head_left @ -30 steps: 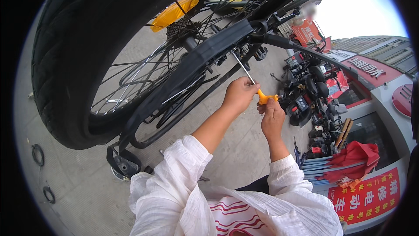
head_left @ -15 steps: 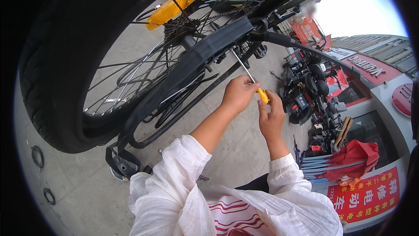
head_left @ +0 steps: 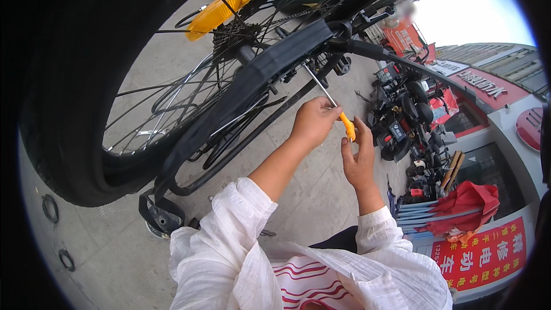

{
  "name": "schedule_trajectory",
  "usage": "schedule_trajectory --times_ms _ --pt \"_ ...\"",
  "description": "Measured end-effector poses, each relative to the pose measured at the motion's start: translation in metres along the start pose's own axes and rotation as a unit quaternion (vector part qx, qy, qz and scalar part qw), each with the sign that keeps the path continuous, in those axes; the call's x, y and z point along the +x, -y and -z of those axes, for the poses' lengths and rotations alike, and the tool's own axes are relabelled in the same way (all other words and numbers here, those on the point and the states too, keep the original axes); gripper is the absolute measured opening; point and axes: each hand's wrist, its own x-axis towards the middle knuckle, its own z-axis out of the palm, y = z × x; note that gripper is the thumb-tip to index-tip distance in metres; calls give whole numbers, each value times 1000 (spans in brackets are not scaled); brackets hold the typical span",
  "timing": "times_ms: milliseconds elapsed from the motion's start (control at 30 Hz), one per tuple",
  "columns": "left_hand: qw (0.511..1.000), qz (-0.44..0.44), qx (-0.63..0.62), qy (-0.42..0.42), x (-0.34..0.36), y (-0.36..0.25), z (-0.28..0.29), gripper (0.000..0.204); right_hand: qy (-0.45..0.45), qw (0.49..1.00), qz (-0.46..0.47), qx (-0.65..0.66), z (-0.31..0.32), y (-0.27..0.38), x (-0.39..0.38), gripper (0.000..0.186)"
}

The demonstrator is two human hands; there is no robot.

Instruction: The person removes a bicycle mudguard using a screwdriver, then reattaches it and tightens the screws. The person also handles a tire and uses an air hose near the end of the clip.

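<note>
A screwdriver with a yellow handle [head_left: 347, 125] and a thin metal shaft [head_left: 319, 84] runs up to the underside of a black bicycle frame tube [head_left: 275, 56]. My left hand [head_left: 313, 121] is closed in a pinch where shaft and handle meet. At the handle's end my right hand [head_left: 360, 161] has thumb and forefinger apart, one on either side of it; whether they touch it is unclear. The screwdriver's tip meets small dark parts beneath the tube, too small to make out. Above my left hand is the spoked wheel with its black tyre [head_left: 60, 155].
An orange reflector [head_left: 221, 14] sits among the spokes near the sprockets [head_left: 232, 40]. Several parked scooters [head_left: 402, 115] stand to the right, beside a folded red umbrella [head_left: 465, 209] and a red sign [head_left: 482, 255]. Black cable loops [head_left: 50, 208] lie on the paving at left.
My right hand has shifted slightly down, its fingers spreading, and more of the yellow handle shows. The wheel has turned or shifted a little, moving the reflector slightly left. My left hand keeps its pinch.
</note>
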Motion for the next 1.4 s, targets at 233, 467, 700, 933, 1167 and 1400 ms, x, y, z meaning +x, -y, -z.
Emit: schedule_trajectory --times_ms 233,467,700,933,1167,1400 --pt "1000 -12 -8 12 -3 -6 -2 17 195 832 -364 370 20 -14 20 52" --pt "1000 -15 -9 3 -2 -1 -3 18 173 868 -375 277 18 -14 13 40" --pt "1000 -10 1 8 0 -1 2 17 57 979 123 -150 7 6 8 32" --pt "1000 -19 23 -11 -1 0 -2 18 210 620 -512 556 11 -12 21 58" --pt "1000 -8 -7 -9 -2 0 -5 17 84 993 -78 25 15 3 -5 51" --pt "1000 -3 6 -10 -4 -2 -3 15 91 990 -106 4 11 6 5 40"
